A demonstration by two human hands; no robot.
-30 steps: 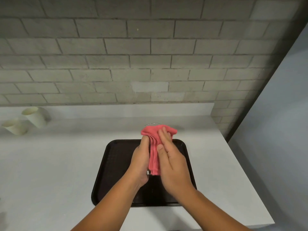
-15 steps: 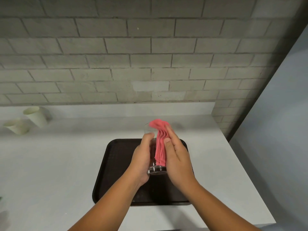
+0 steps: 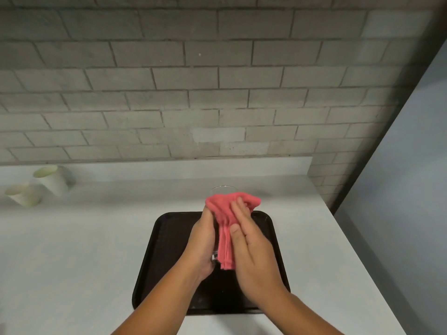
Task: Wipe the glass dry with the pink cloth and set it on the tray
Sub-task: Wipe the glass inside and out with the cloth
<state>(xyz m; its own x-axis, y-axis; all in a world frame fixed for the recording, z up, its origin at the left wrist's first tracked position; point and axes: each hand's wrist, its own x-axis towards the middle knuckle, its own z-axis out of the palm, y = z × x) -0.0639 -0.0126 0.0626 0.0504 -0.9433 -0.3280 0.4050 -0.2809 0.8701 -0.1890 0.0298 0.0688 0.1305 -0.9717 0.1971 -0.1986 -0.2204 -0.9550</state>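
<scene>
Head view: dark tray (image 3: 169,250) on white counter (image 3: 72,250), grey brick wall (image 3: 193,93) behind.

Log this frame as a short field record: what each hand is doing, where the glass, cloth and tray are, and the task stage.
left hand: grips the glass, held above the tray
right hand: presses the pink cloth against the glass
glass: mostly hidden by cloth and hands; rim shows at top
tray: dark, on the white counter; nothing visibly on it
background: two pale cups at far left
stage: wiping; glass not yet set down
</scene>
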